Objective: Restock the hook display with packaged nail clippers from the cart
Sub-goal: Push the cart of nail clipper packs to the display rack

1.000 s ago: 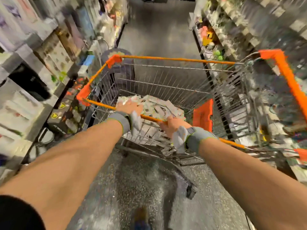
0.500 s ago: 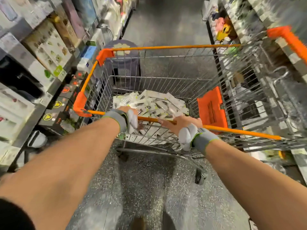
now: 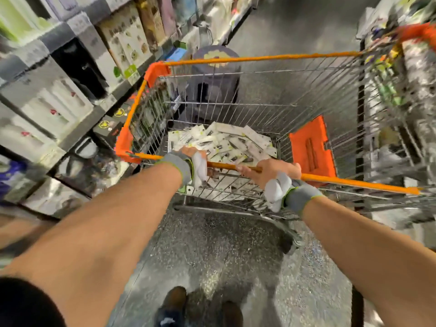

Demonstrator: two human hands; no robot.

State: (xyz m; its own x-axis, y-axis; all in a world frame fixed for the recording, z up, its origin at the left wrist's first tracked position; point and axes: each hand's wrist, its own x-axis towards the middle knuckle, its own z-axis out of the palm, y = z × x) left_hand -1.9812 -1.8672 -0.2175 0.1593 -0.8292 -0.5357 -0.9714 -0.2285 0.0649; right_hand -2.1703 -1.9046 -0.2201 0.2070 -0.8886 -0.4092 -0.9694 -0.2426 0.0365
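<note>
A wire shopping cart point(image 3: 259, 90) with orange trim stands in the aisle in front of me. Several white packaged nail clippers point(image 3: 221, 142) lie heaped on its floor. My left hand point(image 3: 191, 154) grips the orange handle bar point(image 3: 342, 181) near its left end. My right hand point(image 3: 271, 169) grips the same bar near the middle, fingers curled round it. Both wrists wear grey bands. No hook display can be made out in the blurred shelves.
Shelves of boxed goods point(image 3: 70, 95) line the left side close to the cart. More racks point(image 3: 405, 90) stand on the right. A dark round stool or bin point(image 3: 214, 76) sits ahead beyond the cart's front. The orange child-seat flap point(image 3: 311, 147) hangs inside the cart. Speckled floor lies underfoot.
The cart has rolled forward along the aisle and swung a little to the right. Both hands have kept their grip on the handle bar.
</note>
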